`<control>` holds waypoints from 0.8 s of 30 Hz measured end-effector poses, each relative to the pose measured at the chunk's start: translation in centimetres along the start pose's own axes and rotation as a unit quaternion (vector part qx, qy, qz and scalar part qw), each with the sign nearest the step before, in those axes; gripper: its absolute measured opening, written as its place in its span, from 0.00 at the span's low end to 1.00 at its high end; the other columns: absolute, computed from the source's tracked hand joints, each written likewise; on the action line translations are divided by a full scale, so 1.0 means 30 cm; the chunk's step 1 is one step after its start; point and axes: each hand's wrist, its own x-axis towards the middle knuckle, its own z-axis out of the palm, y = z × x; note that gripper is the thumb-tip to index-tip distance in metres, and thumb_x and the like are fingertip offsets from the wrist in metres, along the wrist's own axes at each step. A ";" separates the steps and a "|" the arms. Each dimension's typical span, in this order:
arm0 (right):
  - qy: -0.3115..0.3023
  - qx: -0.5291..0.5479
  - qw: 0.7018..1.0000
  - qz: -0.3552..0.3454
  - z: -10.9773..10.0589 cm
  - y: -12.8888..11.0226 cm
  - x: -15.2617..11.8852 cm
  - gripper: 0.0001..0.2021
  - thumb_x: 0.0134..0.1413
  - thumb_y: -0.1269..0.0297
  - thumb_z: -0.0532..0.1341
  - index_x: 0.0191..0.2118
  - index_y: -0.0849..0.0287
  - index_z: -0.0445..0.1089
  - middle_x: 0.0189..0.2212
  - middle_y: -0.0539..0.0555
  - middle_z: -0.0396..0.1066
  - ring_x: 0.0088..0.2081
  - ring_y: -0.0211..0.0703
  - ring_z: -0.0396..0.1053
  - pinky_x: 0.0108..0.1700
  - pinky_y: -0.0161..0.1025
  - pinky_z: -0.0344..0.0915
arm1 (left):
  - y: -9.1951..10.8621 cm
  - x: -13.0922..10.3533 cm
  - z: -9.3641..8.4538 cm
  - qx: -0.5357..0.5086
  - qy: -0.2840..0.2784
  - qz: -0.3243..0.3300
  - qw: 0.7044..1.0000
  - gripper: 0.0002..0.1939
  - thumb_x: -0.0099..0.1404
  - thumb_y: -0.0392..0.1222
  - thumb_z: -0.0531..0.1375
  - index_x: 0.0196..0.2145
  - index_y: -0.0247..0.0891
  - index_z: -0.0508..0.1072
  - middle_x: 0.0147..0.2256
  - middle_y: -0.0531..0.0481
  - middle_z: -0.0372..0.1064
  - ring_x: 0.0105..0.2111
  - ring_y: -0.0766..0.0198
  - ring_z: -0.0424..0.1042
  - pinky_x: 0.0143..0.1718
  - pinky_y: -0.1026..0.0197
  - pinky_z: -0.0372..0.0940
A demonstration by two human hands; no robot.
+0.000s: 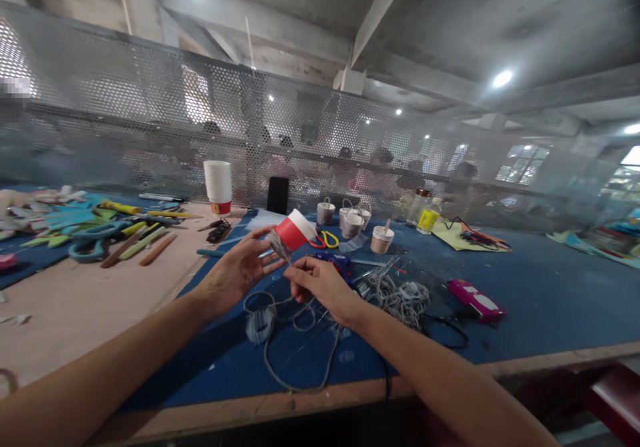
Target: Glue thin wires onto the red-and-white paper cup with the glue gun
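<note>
My left hand (239, 268) holds a red and white paper cup (295, 229), tilted on its side with its white part toward the upper right. Grey cord (279, 244) is wound around the cup's lower end. Close below the cup, my right hand (320, 284) pinches the cord between thumb and fingers. A length of the same cord loops over the blue mat (235, 374) and runs to a tangled cord heap (407, 300) on the right. Behind my right hand lies a blue glue gun (336, 264), partly hidden.
Several cord-wrapped cups (352, 224) stand at the back, near scissors (330, 239). A stack of paper cups (219, 187) and a dark phone (277, 195) are farther left. Tools (159, 250) lie on the left board. A magenta box (477, 300) and a yellow-labelled bottle (429, 217) are right.
</note>
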 end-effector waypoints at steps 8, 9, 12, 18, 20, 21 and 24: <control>0.023 -0.065 0.995 -0.078 -0.005 -0.005 -0.004 0.19 0.62 0.46 0.63 0.37 0.60 0.73 0.21 0.46 0.69 0.22 0.33 0.66 0.28 0.32 0.64 | 0.007 -0.011 0.024 0.014 0.044 -0.006 0.999 0.20 0.60 0.28 0.66 0.49 0.41 0.73 0.42 0.45 0.81 0.37 0.58 0.82 0.43 0.56 0.77; 0.028 -0.068 0.994 -0.078 -0.005 -0.009 -0.005 0.18 0.62 0.47 0.63 0.37 0.60 0.73 0.20 0.46 0.69 0.22 0.33 0.65 0.27 0.32 0.64 | 0.007 -0.010 0.024 0.016 0.044 -0.007 0.999 0.20 0.60 0.28 0.66 0.49 0.41 0.73 0.42 0.45 0.81 0.38 0.58 0.82 0.44 0.56 0.77; 0.039 -0.074 0.993 -0.078 -0.008 -0.021 -0.008 0.17 0.61 0.48 0.63 0.36 0.60 0.73 0.20 0.46 0.68 0.22 0.33 0.64 0.27 0.32 0.63 | 0.004 -0.008 0.019 0.024 0.039 -0.004 0.999 0.20 0.61 0.30 0.66 0.50 0.41 0.73 0.44 0.44 0.81 0.40 0.58 0.82 0.46 0.56 0.76; 0.051 -0.077 0.993 -0.075 -0.014 -0.019 -0.007 0.17 0.61 0.49 0.63 0.34 0.60 0.72 0.19 0.45 0.67 0.21 0.33 0.63 0.27 0.32 0.63 | -0.002 -0.005 0.007 0.011 0.027 0.004 1.000 0.20 0.61 0.30 0.66 0.51 0.41 0.74 0.44 0.44 0.81 0.41 0.56 0.82 0.49 0.55 0.75; 0.055 -0.079 0.993 -0.072 -0.014 -0.017 -0.006 0.17 0.61 0.49 0.63 0.33 0.60 0.72 0.19 0.45 0.67 0.21 0.33 0.63 0.27 0.32 0.62 | -0.004 -0.004 0.005 0.011 0.024 0.003 1.000 0.20 0.61 0.31 0.66 0.51 0.40 0.74 0.45 0.42 0.80 0.42 0.55 0.82 0.49 0.54 0.75; 0.057 -0.080 0.993 -0.070 -0.014 -0.017 -0.006 0.17 0.60 0.49 0.64 0.33 0.60 0.72 0.19 0.45 0.67 0.21 0.33 0.63 0.27 0.32 0.62 | -0.006 -0.003 0.004 0.010 0.021 0.002 1.000 0.20 0.61 0.31 0.66 0.51 0.40 0.74 0.46 0.42 0.80 0.43 0.55 0.81 0.50 0.54 0.75; 0.060 -0.085 0.993 -0.063 -0.014 -0.018 -0.007 0.17 0.60 0.49 0.64 0.33 0.60 0.72 0.19 0.45 0.67 0.21 0.33 0.63 0.27 0.32 0.62 | -0.008 0.000 0.002 0.005 0.012 0.005 1.000 0.20 0.62 0.32 0.66 0.51 0.41 0.74 0.48 0.42 0.80 0.44 0.54 0.81 0.51 0.53 0.74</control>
